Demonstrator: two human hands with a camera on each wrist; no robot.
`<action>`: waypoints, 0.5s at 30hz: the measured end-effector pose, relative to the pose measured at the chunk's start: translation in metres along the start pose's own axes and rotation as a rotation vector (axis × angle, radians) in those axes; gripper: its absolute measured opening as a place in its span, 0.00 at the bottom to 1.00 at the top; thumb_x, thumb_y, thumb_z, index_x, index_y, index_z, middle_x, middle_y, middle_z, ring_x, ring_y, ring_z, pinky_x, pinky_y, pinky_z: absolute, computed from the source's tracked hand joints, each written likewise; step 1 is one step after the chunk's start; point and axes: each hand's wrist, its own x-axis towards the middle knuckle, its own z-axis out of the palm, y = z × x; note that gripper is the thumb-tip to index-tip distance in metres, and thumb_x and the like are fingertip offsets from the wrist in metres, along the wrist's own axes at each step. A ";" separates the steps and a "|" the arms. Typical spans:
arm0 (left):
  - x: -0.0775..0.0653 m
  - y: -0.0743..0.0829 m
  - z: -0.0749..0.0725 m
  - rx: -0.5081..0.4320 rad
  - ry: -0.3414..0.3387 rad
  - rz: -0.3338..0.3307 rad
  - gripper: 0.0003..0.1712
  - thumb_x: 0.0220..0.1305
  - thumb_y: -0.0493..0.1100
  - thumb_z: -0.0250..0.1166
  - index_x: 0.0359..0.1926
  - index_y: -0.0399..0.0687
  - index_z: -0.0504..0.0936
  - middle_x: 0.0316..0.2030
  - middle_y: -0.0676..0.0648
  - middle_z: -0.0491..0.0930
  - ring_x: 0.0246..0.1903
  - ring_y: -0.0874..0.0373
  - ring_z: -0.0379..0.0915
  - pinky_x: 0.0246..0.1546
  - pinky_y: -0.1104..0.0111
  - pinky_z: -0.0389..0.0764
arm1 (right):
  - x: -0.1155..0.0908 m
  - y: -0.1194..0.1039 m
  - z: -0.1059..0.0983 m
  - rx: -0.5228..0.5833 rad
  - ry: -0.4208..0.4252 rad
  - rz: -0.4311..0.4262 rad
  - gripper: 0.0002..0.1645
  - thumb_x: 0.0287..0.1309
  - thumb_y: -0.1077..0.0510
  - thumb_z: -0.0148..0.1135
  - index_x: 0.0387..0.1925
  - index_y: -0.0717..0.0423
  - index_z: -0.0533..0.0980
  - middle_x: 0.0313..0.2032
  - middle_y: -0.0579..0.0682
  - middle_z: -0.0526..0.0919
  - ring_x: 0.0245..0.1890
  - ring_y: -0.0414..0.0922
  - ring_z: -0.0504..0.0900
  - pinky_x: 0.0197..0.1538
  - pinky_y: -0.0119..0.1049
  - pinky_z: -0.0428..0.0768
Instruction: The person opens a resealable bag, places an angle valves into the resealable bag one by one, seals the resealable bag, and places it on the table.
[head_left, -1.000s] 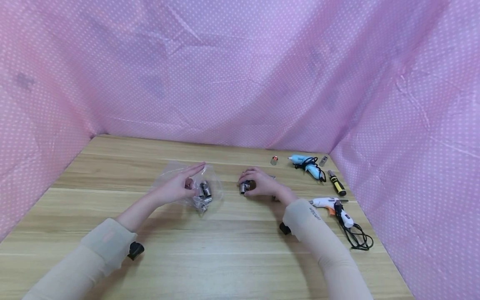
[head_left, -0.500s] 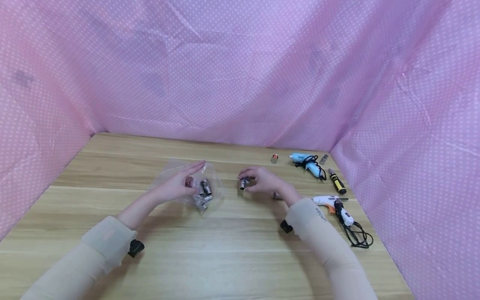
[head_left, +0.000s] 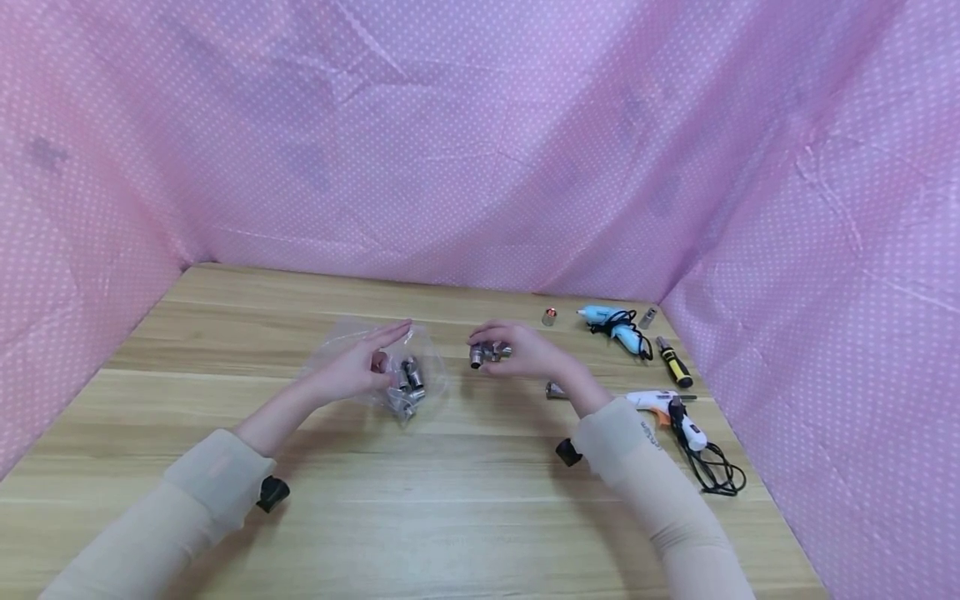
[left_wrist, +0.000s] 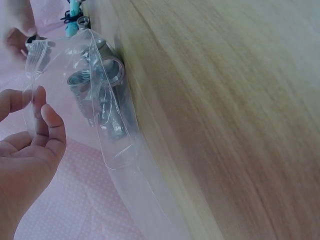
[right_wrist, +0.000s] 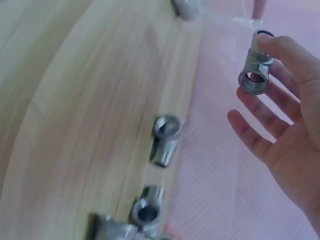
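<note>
My left hand (head_left: 348, 377) holds the mouth of a clear plastic bag (left_wrist: 55, 90) apart, its film running across the fingers in the left wrist view. Inside the bag lie several metal pipe fittings (left_wrist: 112, 70), some with threaded ends. Thumb and fingers of my right hand (right_wrist: 295, 100) pinch a metal pipe tee (right_wrist: 256, 70), with a threaded opening facing the right wrist camera. In the head view, that tee (head_left: 477, 357) is raised over the table, just right of the bag.
More fittings lie on the wooden table, among them an elbow-like fitting (right_wrist: 166, 142) and one farther down (right_wrist: 147, 210). At the right stand or lie a copper-topped fitting (head_left: 550, 317), a blue glue gun (head_left: 618, 333), a screwdriver (head_left: 675, 365) and a white glue gun (head_left: 651, 402).
My right hand has lifted the pipe tee off the table and carried it slightly left and away from me. The left hand and the bag have stayed in place.
</note>
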 end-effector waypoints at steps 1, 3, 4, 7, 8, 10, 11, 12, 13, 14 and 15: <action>0.000 0.000 0.000 0.003 0.000 -0.001 0.50 0.52 0.32 0.65 0.73 0.45 0.50 0.72 0.39 0.49 0.24 0.61 0.66 0.23 0.72 0.75 | 0.001 -0.004 0.000 0.002 0.003 -0.001 0.28 0.50 0.56 0.67 0.55 0.56 0.76 0.57 0.54 0.76 0.49 0.47 0.79 0.52 0.41 0.79; 0.000 0.000 -0.001 0.007 -0.001 -0.010 0.51 0.52 0.33 0.65 0.73 0.48 0.50 0.72 0.40 0.49 0.24 0.61 0.66 0.24 0.72 0.75 | 0.004 -0.011 0.001 0.003 0.013 -0.003 0.29 0.49 0.57 0.68 0.55 0.56 0.76 0.57 0.55 0.75 0.48 0.47 0.79 0.50 0.39 0.80; 0.000 0.001 -0.001 0.008 -0.001 -0.014 0.51 0.52 0.33 0.65 0.74 0.48 0.50 0.72 0.40 0.49 0.24 0.61 0.66 0.24 0.72 0.75 | 0.006 -0.014 0.003 0.001 0.021 -0.008 0.29 0.48 0.57 0.68 0.55 0.56 0.76 0.57 0.55 0.75 0.48 0.48 0.79 0.51 0.38 0.79; 0.001 0.001 -0.001 0.007 -0.001 -0.023 0.51 0.52 0.33 0.65 0.74 0.50 0.50 0.72 0.41 0.49 0.24 0.61 0.66 0.24 0.71 0.75 | 0.012 -0.020 0.008 0.013 0.060 -0.051 0.29 0.47 0.58 0.69 0.54 0.57 0.76 0.56 0.55 0.76 0.47 0.46 0.80 0.51 0.34 0.79; 0.001 0.001 -0.001 0.004 -0.003 -0.023 0.51 0.52 0.33 0.65 0.74 0.50 0.50 0.72 0.42 0.49 0.24 0.61 0.66 0.24 0.71 0.75 | 0.014 -0.021 0.011 0.021 0.075 -0.072 0.28 0.46 0.59 0.70 0.53 0.58 0.77 0.55 0.55 0.76 0.47 0.46 0.79 0.51 0.33 0.79; 0.001 0.001 -0.001 -0.007 -0.006 -0.024 0.51 0.52 0.33 0.65 0.74 0.50 0.50 0.72 0.42 0.50 0.25 0.60 0.66 0.24 0.71 0.75 | 0.018 -0.023 0.016 0.033 0.102 -0.111 0.27 0.45 0.60 0.71 0.51 0.58 0.77 0.52 0.53 0.77 0.46 0.44 0.79 0.51 0.31 0.78; 0.001 0.001 -0.002 -0.015 -0.009 -0.024 0.51 0.52 0.33 0.65 0.74 0.49 0.50 0.71 0.42 0.51 0.25 0.60 0.66 0.24 0.72 0.75 | 0.020 -0.024 0.019 0.047 0.113 -0.127 0.26 0.44 0.60 0.71 0.50 0.58 0.78 0.52 0.53 0.77 0.45 0.44 0.79 0.50 0.30 0.78; 0.001 0.001 -0.002 -0.022 -0.012 -0.024 0.51 0.52 0.32 0.65 0.74 0.49 0.50 0.71 0.42 0.51 0.25 0.60 0.66 0.23 0.72 0.74 | 0.023 -0.025 0.022 0.057 0.120 -0.135 0.26 0.44 0.61 0.71 0.49 0.58 0.78 0.51 0.53 0.77 0.45 0.43 0.79 0.50 0.29 0.78; 0.001 0.001 -0.002 -0.031 -0.017 -0.025 0.51 0.52 0.32 0.65 0.74 0.49 0.50 0.70 0.42 0.52 0.25 0.60 0.66 0.23 0.72 0.74 | 0.024 -0.027 0.025 0.056 0.128 -0.139 0.26 0.44 0.61 0.71 0.49 0.57 0.78 0.51 0.52 0.77 0.46 0.43 0.79 0.51 0.29 0.78; 0.001 0.001 -0.002 -0.041 -0.020 -0.029 0.51 0.52 0.32 0.65 0.74 0.49 0.50 0.70 0.43 0.52 0.25 0.60 0.66 0.23 0.72 0.74 | 0.026 -0.028 0.028 0.055 0.132 -0.137 0.26 0.44 0.60 0.71 0.49 0.56 0.79 0.51 0.52 0.76 0.46 0.43 0.78 0.51 0.29 0.77; 0.001 0.000 -0.001 -0.051 -0.022 -0.033 0.51 0.52 0.32 0.65 0.74 0.50 0.50 0.70 0.43 0.52 0.26 0.60 0.66 0.23 0.72 0.74 | 0.028 -0.030 0.031 0.048 0.136 -0.132 0.26 0.44 0.60 0.71 0.50 0.55 0.79 0.52 0.52 0.76 0.47 0.43 0.78 0.52 0.29 0.77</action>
